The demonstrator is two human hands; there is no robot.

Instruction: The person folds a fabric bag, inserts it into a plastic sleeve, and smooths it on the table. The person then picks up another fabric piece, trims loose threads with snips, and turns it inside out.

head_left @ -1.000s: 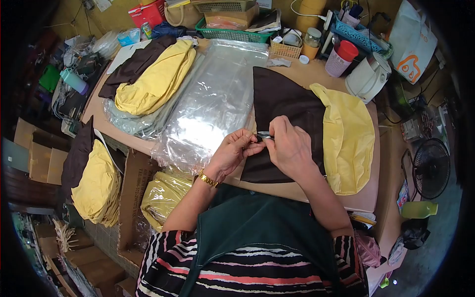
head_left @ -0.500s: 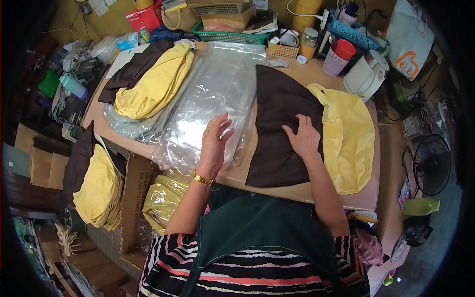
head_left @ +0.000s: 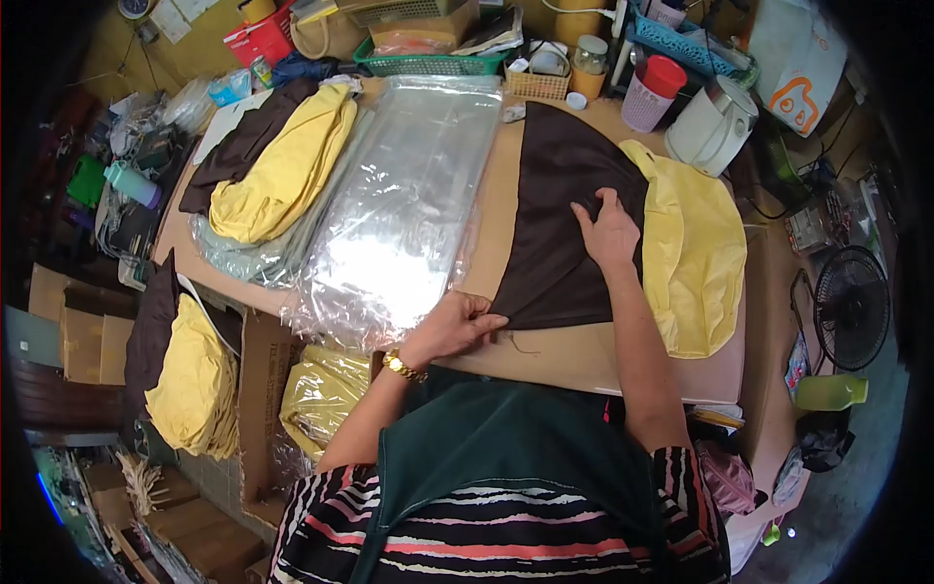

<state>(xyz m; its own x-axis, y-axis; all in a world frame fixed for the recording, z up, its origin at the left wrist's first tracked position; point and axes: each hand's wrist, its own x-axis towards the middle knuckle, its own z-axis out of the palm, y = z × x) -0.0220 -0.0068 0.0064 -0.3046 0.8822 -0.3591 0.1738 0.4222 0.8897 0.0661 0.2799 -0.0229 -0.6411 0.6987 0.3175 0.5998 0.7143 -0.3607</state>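
A dark brown fabric piece (head_left: 559,165) with a curved far edge lies flat on the table (head_left: 494,209) in front of me. Thumb and fingers of my left hand (head_left: 449,329) pinch its near left corner. My right hand (head_left: 611,234) rests on the brown fabric near its right side, fingers apart. Just beyond that side, a yellow fabric piece (head_left: 693,263) lies partly against the brown one. To the left of the brown fabric is a stack of clear plastic bags (head_left: 409,175).
Folded yellow fabric (head_left: 282,165) and brown fabric (head_left: 233,156) lie at the table's left. More yellow pieces (head_left: 193,380) hang beside a cardboard box (head_left: 265,409). A white kettle (head_left: 715,127), a red cup (head_left: 664,76) and a green basket (head_left: 428,64) line the back. A black fan (head_left: 851,307) stands right.
My left hand has come down from above the plastic bags and taken the brown fabric's near left corner. The brown fabric's near edge has shifted away from me. My right hand stays on it.
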